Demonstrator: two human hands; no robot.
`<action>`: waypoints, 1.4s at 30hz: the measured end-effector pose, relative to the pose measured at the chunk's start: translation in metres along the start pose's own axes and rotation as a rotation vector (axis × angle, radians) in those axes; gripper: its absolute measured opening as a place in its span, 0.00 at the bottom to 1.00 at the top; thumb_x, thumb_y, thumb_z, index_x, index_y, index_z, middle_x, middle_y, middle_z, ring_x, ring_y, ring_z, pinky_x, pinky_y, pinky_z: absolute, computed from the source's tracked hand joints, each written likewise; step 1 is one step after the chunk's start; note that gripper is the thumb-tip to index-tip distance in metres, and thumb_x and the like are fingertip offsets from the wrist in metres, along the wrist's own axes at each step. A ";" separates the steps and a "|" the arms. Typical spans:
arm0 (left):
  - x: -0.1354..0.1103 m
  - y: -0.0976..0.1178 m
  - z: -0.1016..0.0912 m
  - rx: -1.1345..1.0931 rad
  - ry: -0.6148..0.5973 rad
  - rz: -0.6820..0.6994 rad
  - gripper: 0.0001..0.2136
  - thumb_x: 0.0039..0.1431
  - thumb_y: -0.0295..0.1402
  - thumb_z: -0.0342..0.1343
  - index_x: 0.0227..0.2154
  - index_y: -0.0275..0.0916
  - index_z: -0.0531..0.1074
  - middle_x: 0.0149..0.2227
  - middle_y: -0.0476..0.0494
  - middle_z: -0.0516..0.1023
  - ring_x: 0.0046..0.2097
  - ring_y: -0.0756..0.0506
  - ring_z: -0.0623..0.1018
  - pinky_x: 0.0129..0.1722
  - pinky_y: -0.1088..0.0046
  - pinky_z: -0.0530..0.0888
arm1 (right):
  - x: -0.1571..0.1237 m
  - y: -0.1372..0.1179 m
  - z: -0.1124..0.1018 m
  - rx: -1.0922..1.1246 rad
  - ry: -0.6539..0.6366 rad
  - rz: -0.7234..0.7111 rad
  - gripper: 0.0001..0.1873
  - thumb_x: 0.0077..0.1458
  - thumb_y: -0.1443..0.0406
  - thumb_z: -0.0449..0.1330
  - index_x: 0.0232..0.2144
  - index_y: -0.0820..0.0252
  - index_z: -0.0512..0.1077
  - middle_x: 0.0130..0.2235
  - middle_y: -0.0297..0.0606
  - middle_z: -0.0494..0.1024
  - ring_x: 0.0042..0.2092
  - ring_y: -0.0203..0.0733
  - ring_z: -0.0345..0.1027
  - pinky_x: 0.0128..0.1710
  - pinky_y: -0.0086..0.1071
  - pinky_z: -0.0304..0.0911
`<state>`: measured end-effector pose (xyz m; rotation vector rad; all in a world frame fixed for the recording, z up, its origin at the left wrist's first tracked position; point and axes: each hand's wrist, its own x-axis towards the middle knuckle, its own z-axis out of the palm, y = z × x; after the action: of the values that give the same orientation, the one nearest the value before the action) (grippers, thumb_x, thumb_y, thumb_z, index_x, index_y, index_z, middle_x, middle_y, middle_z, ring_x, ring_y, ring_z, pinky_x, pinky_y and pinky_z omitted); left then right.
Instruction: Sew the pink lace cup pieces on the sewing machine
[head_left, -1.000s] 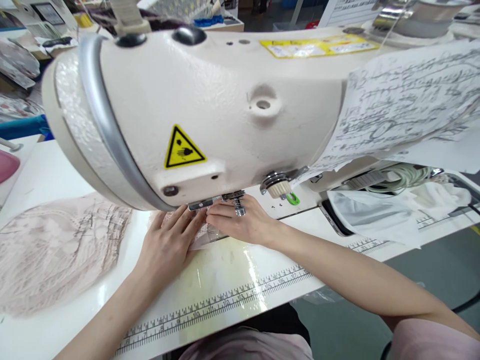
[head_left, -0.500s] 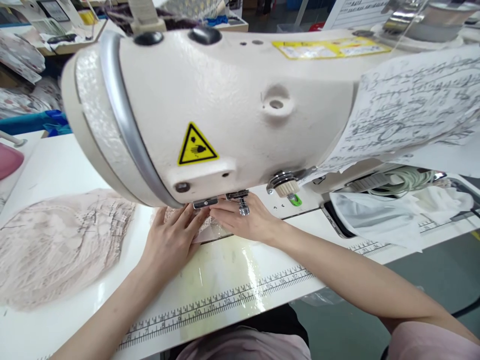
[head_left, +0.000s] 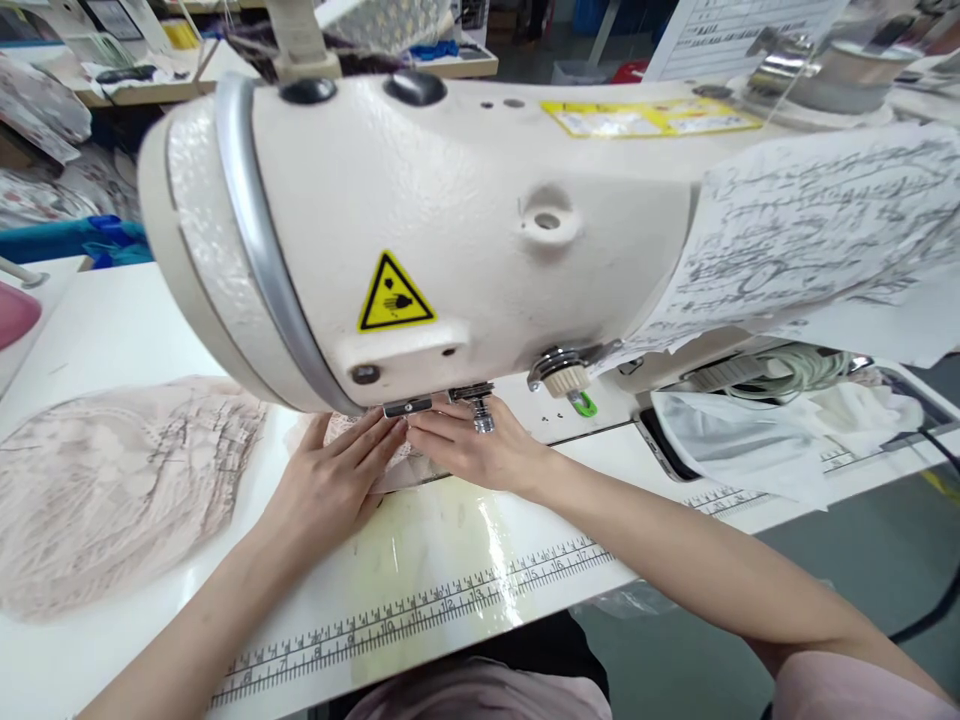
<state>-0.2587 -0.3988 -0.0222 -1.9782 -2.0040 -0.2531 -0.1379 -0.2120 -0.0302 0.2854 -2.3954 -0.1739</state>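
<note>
A pale pink lace fabric (head_left: 406, 474) lies beneath the head of a white sewing machine (head_left: 450, 220). My left hand (head_left: 334, 475) rests flat on this fabric with its fingers stretched forward; its fingertips reach under the machine's lower edge. From the right comes my right hand (head_left: 480, 445), its fingers pressed together on the same fabric and their tips close to the left fingertips. The machine's thread guide and small screw (head_left: 482, 412) partly cover the right fingers. Needle and presser foot are hidden behind the machine head.
A gathered heap of pink sheer fabric (head_left: 127, 490) lies on the left of the white table. A printed ruler (head_left: 405, 625) runs along the front edge. To the right are a phone (head_left: 664, 440), white cloth (head_left: 720, 435) and a green clip (head_left: 583, 403). Handwritten paper (head_left: 825, 220) hangs over the machine.
Both hands have shifted slightly left, and a bit more fabric shows at the left hand's side. The camera view has also moved a little.
</note>
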 end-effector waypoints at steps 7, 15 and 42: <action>-0.001 -0.008 -0.003 -0.007 -0.027 -0.003 0.21 0.62 0.26 0.45 0.56 0.31 0.68 0.55 0.37 0.75 0.53 0.38 0.78 0.51 0.54 0.67 | 0.000 -0.003 0.011 0.073 0.050 -0.129 0.09 0.61 0.74 0.54 0.34 0.60 0.73 0.33 0.30 0.77 0.41 0.34 0.68 0.32 0.30 0.60; -0.003 -0.005 0.000 0.019 -0.039 -0.023 0.22 0.61 0.27 0.46 0.57 0.29 0.67 0.55 0.35 0.75 0.52 0.38 0.78 0.51 0.53 0.66 | -0.001 -0.004 0.012 0.116 0.054 -0.112 0.08 0.59 0.75 0.56 0.33 0.60 0.72 0.33 0.28 0.77 0.39 0.33 0.69 0.37 0.30 0.63; 0.005 0.014 -0.002 0.160 -0.030 -0.107 0.19 0.65 0.30 0.45 0.54 0.26 0.69 0.52 0.30 0.76 0.48 0.37 0.79 0.57 0.47 0.62 | 0.000 -0.005 0.001 -0.054 -0.015 0.007 0.08 0.57 0.75 0.56 0.32 0.59 0.72 0.37 0.30 0.77 0.36 0.34 0.65 0.27 0.33 0.55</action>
<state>-0.2446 -0.3945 -0.0204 -1.7910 -2.0818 -0.0841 -0.1378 -0.2171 -0.0324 0.2517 -2.4017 -0.2382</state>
